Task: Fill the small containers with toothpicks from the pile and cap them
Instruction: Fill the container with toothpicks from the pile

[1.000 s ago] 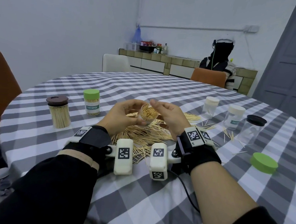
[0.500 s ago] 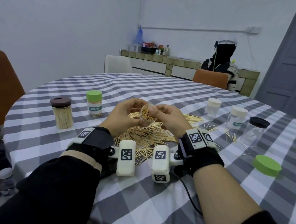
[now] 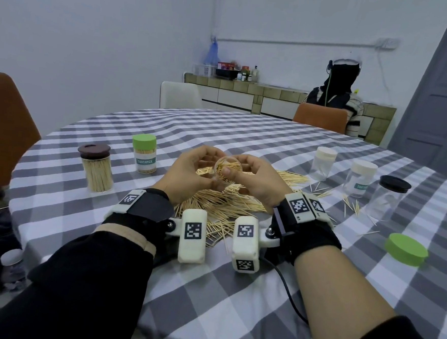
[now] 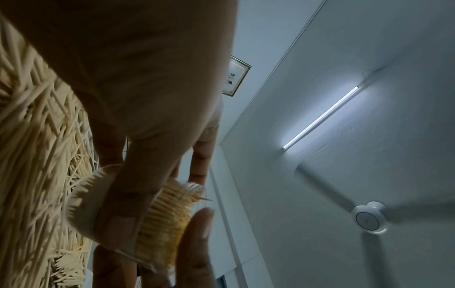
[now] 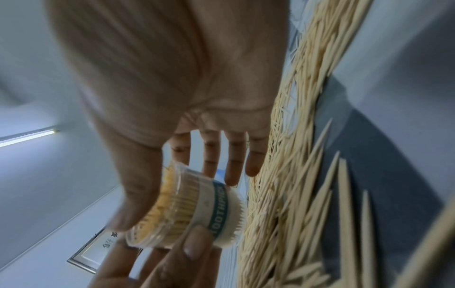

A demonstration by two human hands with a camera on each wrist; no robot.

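A clear toothpick container (image 3: 227, 171), packed full and uncapped, tilts above the toothpick pile (image 3: 222, 206). Its green cap (image 3: 406, 249) lies near right on the tabletop (image 3: 234, 297).

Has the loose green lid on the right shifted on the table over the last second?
No. The green lid sits in the same spot relative to the black-capped jar behind it.

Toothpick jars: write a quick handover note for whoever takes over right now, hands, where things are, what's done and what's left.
Left hand and right hand both grip the open jar, packed with toothpicks, above the pile.
Done: brown-lidded jar and green-lidded jar, both full and capped, on the left.
Left: cap the held jar, probably with the loose green lid. Then fill the three nearly empty capped jars on the right.
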